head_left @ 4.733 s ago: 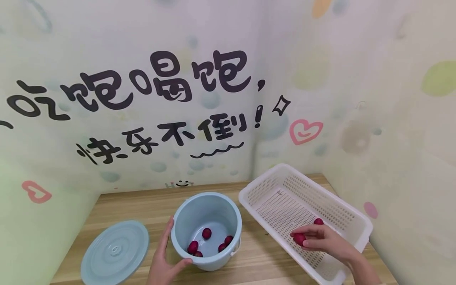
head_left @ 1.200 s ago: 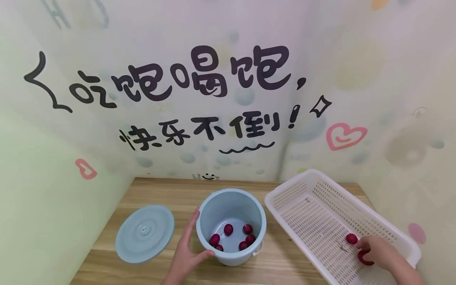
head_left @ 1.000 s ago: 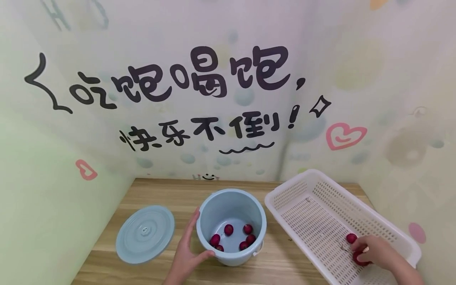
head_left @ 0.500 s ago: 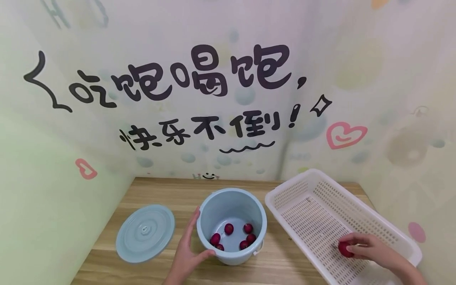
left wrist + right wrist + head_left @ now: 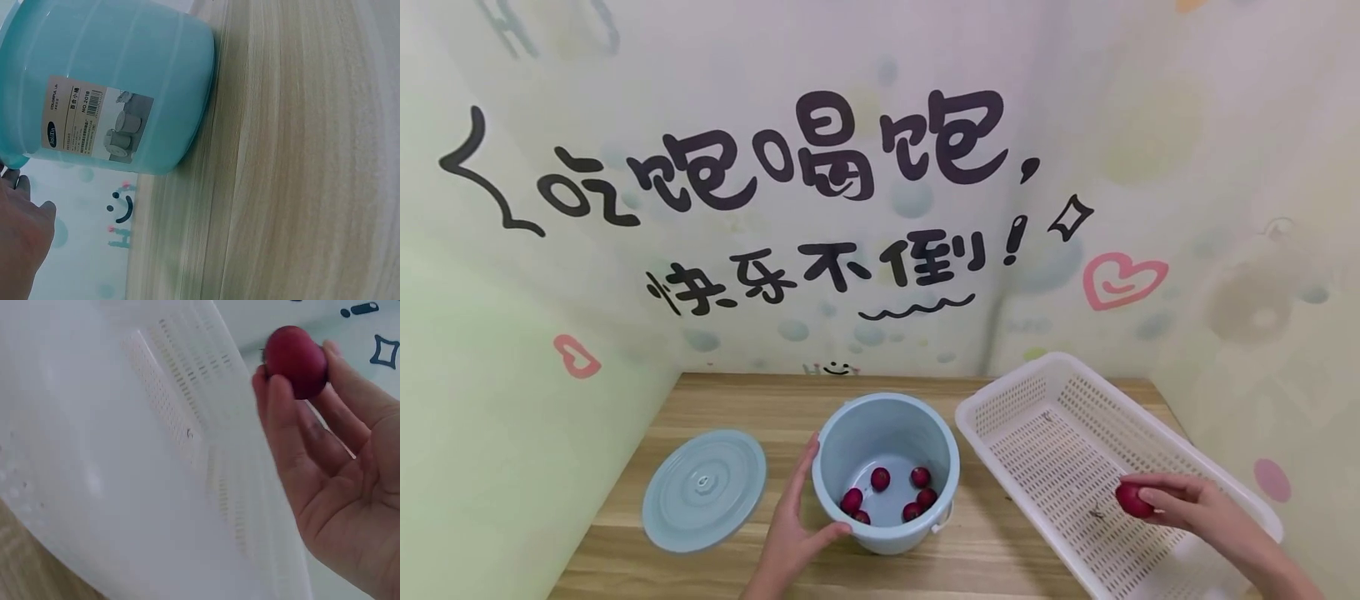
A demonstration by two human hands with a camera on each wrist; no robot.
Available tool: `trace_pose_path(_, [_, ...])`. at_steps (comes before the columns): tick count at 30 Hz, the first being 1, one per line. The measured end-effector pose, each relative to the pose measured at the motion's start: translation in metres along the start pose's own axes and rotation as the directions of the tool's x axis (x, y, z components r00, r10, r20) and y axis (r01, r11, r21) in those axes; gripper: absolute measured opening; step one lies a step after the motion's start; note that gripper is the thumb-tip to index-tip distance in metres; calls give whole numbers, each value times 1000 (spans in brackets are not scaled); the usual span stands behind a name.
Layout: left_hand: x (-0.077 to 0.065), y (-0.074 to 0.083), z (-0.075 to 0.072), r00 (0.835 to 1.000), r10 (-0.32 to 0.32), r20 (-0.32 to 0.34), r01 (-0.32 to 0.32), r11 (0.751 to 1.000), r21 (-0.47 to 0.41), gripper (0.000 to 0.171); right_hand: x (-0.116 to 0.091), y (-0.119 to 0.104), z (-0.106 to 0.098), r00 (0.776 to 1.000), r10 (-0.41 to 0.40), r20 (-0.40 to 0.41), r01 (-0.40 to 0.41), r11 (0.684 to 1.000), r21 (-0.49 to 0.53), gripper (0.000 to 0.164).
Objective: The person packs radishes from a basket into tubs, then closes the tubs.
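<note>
My left hand point(image 5: 790, 529) holds a light blue bucket point(image 5: 891, 540) at its left side, thumb at the front rim and fingers along the wall. Several round dark-red radishes point(image 5: 880, 478) lie on the bucket's floor. Over the white perforated basket point(image 5: 1000, 492) my right hand point(image 5: 1198, 504) pinches another radish point(image 5: 1133, 498) between thumb and fingertips. In the right wrist view this radish point(image 5: 296, 361) shows smooth skin and a small dark stub. The left wrist view shows the bucket's labelled side point(image 5: 125, 75), with part of the left hand point(image 5: 24, 228) by its rim.
A round blue lid point(image 5: 700, 500) lies on the wooden tabletop point(image 5: 775, 400) left of the bucket. Thin dry scraps point(image 5: 1097, 510) lie in the basket. Printed walls stand behind and at both sides. A white handle point(image 5: 942, 521) hangs at the bucket's right.
The bucket has gained a radish since the earliest frame. My right hand has picked up another from the basket and raised it slightly. The left hand stays at the bucket.
</note>
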State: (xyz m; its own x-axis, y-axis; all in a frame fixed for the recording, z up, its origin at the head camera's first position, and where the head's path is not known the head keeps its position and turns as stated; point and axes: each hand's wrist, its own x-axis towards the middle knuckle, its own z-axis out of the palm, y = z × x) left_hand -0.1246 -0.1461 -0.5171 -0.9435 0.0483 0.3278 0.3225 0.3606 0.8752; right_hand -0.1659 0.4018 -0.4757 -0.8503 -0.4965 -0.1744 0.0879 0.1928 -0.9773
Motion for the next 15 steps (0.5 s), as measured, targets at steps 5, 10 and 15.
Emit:
trace_pose_path(5, [-2,0,0,1000,-2,-8,2,1000,12,114,8,-18,18,988,-122,-96,117,992,-53,41])
trace_pose_path(10, [-1,-3,0,1000,21,-7,-21,1000,15,113,22,-40,42,976,-123,-181,80,971,-226,33])
trace_pose_path(15, [0,-4,0,1000,12,-9,-12,1000,14,115,50,-53,68,975,-170,-141,148,977,-153,28])
